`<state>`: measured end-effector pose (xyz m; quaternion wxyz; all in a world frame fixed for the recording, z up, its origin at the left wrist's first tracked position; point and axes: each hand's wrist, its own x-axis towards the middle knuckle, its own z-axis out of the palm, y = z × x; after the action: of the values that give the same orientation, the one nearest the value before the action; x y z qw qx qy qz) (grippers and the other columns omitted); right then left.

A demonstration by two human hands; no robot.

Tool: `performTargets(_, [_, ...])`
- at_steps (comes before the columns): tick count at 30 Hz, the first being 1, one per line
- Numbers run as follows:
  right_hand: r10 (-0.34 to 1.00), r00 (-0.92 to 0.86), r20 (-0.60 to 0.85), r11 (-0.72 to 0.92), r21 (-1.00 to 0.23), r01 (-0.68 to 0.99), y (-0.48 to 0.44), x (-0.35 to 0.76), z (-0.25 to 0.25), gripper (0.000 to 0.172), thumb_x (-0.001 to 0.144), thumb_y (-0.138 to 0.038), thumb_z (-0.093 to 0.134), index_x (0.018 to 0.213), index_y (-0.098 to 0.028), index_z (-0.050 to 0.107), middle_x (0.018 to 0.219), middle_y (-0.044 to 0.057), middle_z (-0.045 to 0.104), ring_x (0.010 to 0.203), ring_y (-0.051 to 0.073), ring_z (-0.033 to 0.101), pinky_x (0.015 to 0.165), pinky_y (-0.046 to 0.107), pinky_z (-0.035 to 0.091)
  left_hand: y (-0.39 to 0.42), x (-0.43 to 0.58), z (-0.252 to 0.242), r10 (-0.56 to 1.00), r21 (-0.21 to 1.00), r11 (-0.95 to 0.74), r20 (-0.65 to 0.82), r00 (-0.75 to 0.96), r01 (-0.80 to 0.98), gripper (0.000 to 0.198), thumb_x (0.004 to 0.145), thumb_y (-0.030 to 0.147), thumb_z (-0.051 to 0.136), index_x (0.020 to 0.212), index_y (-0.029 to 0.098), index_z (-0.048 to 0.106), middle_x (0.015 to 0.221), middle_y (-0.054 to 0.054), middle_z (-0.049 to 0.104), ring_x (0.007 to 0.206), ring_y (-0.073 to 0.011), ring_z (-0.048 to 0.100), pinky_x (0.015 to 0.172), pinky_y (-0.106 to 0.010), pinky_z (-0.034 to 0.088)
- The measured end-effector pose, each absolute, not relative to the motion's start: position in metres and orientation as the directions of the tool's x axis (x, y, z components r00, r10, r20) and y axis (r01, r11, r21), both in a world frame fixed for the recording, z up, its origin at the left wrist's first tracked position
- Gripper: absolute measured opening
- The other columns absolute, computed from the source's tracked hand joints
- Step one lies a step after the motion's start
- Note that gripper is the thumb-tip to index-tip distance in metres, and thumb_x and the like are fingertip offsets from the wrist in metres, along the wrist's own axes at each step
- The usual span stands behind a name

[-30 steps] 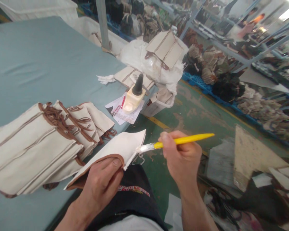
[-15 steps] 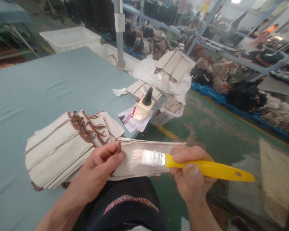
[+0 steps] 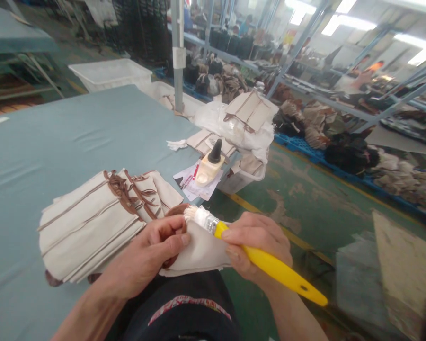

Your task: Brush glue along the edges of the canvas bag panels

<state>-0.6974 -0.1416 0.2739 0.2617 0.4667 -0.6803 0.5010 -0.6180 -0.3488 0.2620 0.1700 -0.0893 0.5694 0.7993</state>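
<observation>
Head view: our left grip (image 3: 154, 251) pinched the cream fabric piece (image 3: 206, 251), probably steadying it against the yellow brush (image 3: 273, 268) clasped in our right grip (image 3: 260, 239).

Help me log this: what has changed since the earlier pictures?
The yellow-handled paintbrush has moved leftward from a pale edge of the cream fabric piece to its brown trim by the left hand and now slants down rightward. The left hand kept the fabric piece, the right hand the paintbrush; the stack of brown-trimmed cream pieces stayed put.
</observation>
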Motion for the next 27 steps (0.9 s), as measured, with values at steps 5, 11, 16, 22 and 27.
performTargets(5, [-0.341,-0.464,0.817,0.056,-0.475,-0.878,-0.138,-0.692,0.269,0.005,0.103,-0.026,0.066,0.104,-0.026,0.071,0.077,-0.001,0.078,0.059,0.016,0.071,0.058,0.029,0.061,-0.345,-0.621,0.263,0.105,0.813,-0.408,-0.410,-0.906,-0.416,0.046,0.066,0.042,0.097,0.071,0.017,0.059,0.061,0.005,0.054,0.050,-0.0057,0.037,0.046,-0.016,0.028])
performTargets(11, [-0.264,-0.489,0.831,0.072,-0.489,-0.869,-0.133,-0.681,0.271,0.012,0.104,-0.033,0.066,0.100,-0.025,0.074,0.073,0.000,0.077,0.055,0.016,0.068,0.054,0.031,0.059,-0.348,-0.621,0.269,0.130,0.802,-0.405,-0.424,-0.896,-0.439,0.039,0.065,0.040,0.097,0.073,0.015,0.068,0.061,0.003,0.057,0.049,-0.0061,0.037,0.046,-0.018,0.024])
performTargets(16, [-0.426,-0.395,0.814,0.076,-0.403,-0.912,-0.142,-0.684,0.275,0.010,0.098,-0.019,0.068,0.104,-0.025,0.072,0.079,0.000,0.080,0.061,0.016,0.073,0.060,0.029,0.061,-0.348,-0.618,0.270,0.120,0.784,-0.447,-0.425,-0.897,-0.431,0.041,0.062,0.041,0.101,0.080,0.014,0.076,0.062,0.003,0.061,0.048,-0.0047,0.039,0.043,-0.016,0.028])
performTargets(22, [-0.425,-0.380,0.821,0.094,-0.378,-0.921,-0.141,-0.682,0.270,0.008,0.101,-0.020,0.065,0.106,-0.024,0.070,0.081,0.001,0.081,0.063,0.016,0.074,0.059,0.029,0.060,-0.345,-0.615,0.275,0.142,0.709,-0.534,-0.461,-0.876,-0.460,0.045,0.057,0.040,0.106,0.084,0.013,0.081,0.067,0.000,0.070,0.051,-0.0064,0.056,0.045,-0.012,0.043])
performTargets(27, [-0.499,-0.315,0.808,0.069,-0.325,-0.943,-0.129,-0.683,0.272,0.010,0.099,-0.016,0.067,0.106,-0.023,0.069,0.081,0.001,0.081,0.063,0.015,0.074,0.059,0.028,0.058,-0.340,-0.612,0.276,0.162,0.640,-0.594,-0.497,-0.852,-0.487,0.039,0.053,0.023,0.105,0.082,0.013,0.081,0.065,-0.001,0.073,0.051,-0.0100,0.063,0.046,-0.015,0.052])
